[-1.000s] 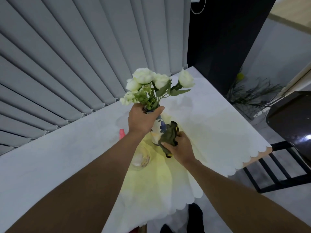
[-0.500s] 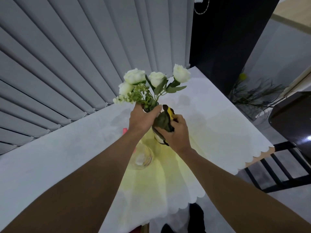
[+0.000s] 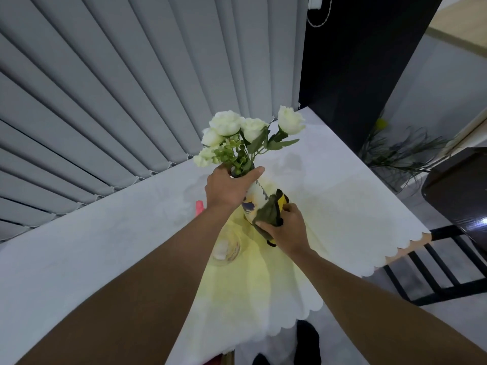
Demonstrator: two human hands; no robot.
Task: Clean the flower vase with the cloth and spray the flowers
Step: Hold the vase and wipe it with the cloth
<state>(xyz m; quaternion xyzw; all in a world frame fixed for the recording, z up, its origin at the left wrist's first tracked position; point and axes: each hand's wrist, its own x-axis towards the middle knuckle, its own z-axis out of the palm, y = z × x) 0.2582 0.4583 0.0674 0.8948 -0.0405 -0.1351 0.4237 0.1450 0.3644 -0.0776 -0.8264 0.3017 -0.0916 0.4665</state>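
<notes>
The vase (image 3: 254, 200) is held tilted above the table (image 3: 342, 206), near its far edge. The neck is gripped by the left hand (image 3: 229, 189), under the flowers (image 3: 247, 133). The cloth (image 3: 270, 214) is pinched by the right hand (image 3: 286, 229) and pressed on the body. The wiping is best done all around with the neck kept steady. Both forearms are stretched forward.

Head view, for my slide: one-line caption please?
Left hand grips white painted vase of white flowers; right hand wipes it with green-yellow cloth.
</notes>
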